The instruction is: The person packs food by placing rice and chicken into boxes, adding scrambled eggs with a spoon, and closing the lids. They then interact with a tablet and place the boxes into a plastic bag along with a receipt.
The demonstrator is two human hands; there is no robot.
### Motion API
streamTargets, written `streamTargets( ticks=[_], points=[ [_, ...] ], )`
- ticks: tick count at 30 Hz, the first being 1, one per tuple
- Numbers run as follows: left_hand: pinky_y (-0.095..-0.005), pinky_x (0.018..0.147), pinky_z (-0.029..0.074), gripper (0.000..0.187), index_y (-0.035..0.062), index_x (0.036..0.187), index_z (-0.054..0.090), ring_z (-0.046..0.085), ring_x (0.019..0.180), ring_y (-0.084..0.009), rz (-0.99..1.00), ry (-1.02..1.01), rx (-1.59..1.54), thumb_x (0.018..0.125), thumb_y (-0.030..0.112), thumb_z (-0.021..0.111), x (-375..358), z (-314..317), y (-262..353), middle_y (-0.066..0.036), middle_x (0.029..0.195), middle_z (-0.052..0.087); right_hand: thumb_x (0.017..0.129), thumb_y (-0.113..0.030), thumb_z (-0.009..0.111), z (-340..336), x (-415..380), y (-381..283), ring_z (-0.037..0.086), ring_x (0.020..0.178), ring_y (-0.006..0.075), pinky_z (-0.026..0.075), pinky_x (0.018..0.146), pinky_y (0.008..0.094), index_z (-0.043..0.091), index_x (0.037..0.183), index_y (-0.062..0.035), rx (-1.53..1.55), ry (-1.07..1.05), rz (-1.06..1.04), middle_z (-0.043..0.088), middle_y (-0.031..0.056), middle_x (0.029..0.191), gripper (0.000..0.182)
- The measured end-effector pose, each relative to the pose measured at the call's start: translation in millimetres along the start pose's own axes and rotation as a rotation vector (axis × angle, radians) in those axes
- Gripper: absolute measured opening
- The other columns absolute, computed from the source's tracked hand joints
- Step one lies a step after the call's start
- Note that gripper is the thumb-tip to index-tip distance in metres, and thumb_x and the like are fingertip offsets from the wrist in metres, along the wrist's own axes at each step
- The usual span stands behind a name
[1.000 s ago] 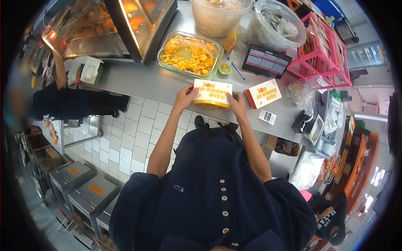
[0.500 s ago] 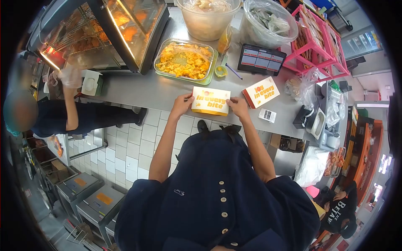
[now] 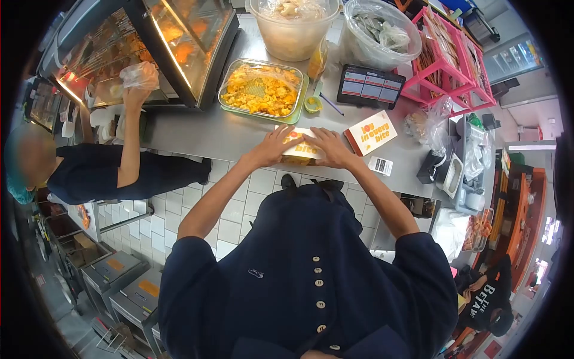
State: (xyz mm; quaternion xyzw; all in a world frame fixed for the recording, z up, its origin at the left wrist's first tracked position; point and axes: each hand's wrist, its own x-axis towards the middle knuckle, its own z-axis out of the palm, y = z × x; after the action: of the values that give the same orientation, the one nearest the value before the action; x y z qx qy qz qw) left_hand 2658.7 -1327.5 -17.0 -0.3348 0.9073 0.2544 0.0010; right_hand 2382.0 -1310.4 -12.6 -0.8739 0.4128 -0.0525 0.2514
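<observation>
A white and yellow cardboard food box [image 3: 303, 149] with orange lettering sits closed at the front edge of the steel counter. My left hand [image 3: 270, 148] grips it from the left, its fingers reaching over the lid. From the right my right hand [image 3: 332, 149] holds the same box, fingers across the top and close to the left ones. Much of the lid is hidden under my hands. Just right of them lies a second closed food box [image 3: 371, 133] with the same print. Behind is a glass tray [image 3: 263, 90] of yellow chopped food.
A small cup of sauce [image 3: 313, 104], a purple pen [image 3: 332, 104], a tablet [image 3: 371, 87] and a printed label [image 3: 380, 166] lie around the boxes. Large tubs stand behind, beside a pink rack [image 3: 445, 66]. At left, a co-worker [image 3: 113, 161] reaches toward the heated glass cabinet [image 3: 179, 54].
Both my hands have moved from the box's side edges onto its lid, fingers now over the top. The co-worker's gloved hand has moved up and right, in front of the cabinet.
</observation>
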Motion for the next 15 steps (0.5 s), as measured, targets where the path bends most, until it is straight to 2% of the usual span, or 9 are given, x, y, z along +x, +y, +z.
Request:
streamTargets(
  ticks=[2, 3, 5, 9, 12, 13, 15],
  points=[
    [-0.0610, 0.119, 0.018, 0.089, 0.0267, 0.156, 0.032, 0.008, 0.151, -0.0427, 0.037, 0.080, 0.031, 0.078, -0.007, 0.059, -6.3, 11.9, 3.3, -0.017, 0.164, 0.011, 0.074, -0.028, 0.082, 12.7, -8.1, 7.5, 0.028, 0.145, 0.0413, 0.030, 0.114, 0.0540, 0.041, 0.151, -0.0291, 0.049, 0.037, -0.049, 0.029, 0.0158, 0.160, 0.087],
    [-0.0654, 0.118, 0.012, 0.089, 0.0280, 0.157, 0.030, 0.004, 0.151, -0.0454, 0.067, 0.098, 0.059, 0.078, -0.005, 0.054, -7.1, 23.9, -3.3, -0.017, 0.165, 0.009, 0.078, -0.028, 0.079, 20.4, -12.1, 10.6, 0.026, 0.146, 0.0411, 0.029, 0.114, 0.0537, 0.041, 0.151, -0.0301, -0.021, 0.087, -0.105, 0.027, 0.0149, 0.161, 0.082],
    [-0.0658, 0.118, 0.008, 0.085, 0.0274, 0.157, 0.030, 0.003, 0.151, -0.0459, 0.061, 0.093, 0.050, 0.079, 0.006, 0.056, -11.7, 24.6, -0.2, -0.016, 0.166, 0.007, 0.086, -0.028, 0.072, 34.3, -22.5, 13.2, 0.021, 0.149, 0.0407, 0.028, 0.116, 0.0531, 0.042, 0.150, -0.0320, -0.164, 0.181, -0.215, 0.023, 0.0130, 0.163, 0.071],
    [-0.0652, 0.118, 0.005, 0.078, 0.0257, 0.156, 0.032, 0.003, 0.151, -0.0447, 0.072, 0.138, -0.004, 0.085, 0.036, 0.061, -15.9, 18.7, 1.6, -0.015, 0.166, 0.007, 0.098, -0.031, 0.056, 39.5, -28.1, 8.8, 0.016, 0.151, 0.0372, 0.026, 0.117, 0.0531, 0.038, 0.153, -0.0306, -0.206, 0.121, -0.154, 0.017, 0.0121, 0.165, 0.058],
    [-0.0647, 0.118, 0.006, 0.084, 0.0249, 0.156, 0.032, 0.005, 0.151, -0.0431, 0.066, 0.262, 0.086, 0.085, 0.060, 0.060, -12.1, 29.0, 5.5, -0.015, 0.166, 0.010, 0.099, -0.034, 0.054, 40.6, -30.6, 11.0, 0.015, 0.152, 0.0359, 0.024, 0.119, 0.0532, 0.035, 0.154, -0.0260, -0.157, 0.136, -0.180, 0.017, 0.0122, 0.165, 0.059],
    [-0.0641, 0.118, 0.008, 0.088, 0.0261, 0.155, 0.034, 0.009, 0.151, -0.0414, 0.059, 0.292, 0.145, 0.082, 0.069, 0.059, -10.1, 33.3, 3.7, -0.016, 0.165, 0.015, 0.099, -0.033, 0.054, 42.7, -29.6, 11.4, 0.015, 0.151, 0.0362, 0.024, 0.119, 0.0534, 0.034, 0.155, -0.0245, -0.147, 0.146, -0.186, 0.017, 0.0124, 0.165, 0.060],
    [-0.0640, 0.118, 0.010, 0.084, 0.0270, 0.154, 0.036, 0.012, 0.150, -0.0422, 0.062, 0.309, 0.171, 0.084, 0.065, 0.062, -9.8, 40.1, 2.7, -0.016, 0.164, 0.017, 0.099, -0.032, 0.056, 47.3, -29.6, 14.6, 0.016, 0.151, 0.0369, 0.024, 0.119, 0.0536, 0.032, 0.155, -0.0216, -0.129, 0.155, -0.203, 0.018, 0.0127, 0.164, 0.062]
  ],
)
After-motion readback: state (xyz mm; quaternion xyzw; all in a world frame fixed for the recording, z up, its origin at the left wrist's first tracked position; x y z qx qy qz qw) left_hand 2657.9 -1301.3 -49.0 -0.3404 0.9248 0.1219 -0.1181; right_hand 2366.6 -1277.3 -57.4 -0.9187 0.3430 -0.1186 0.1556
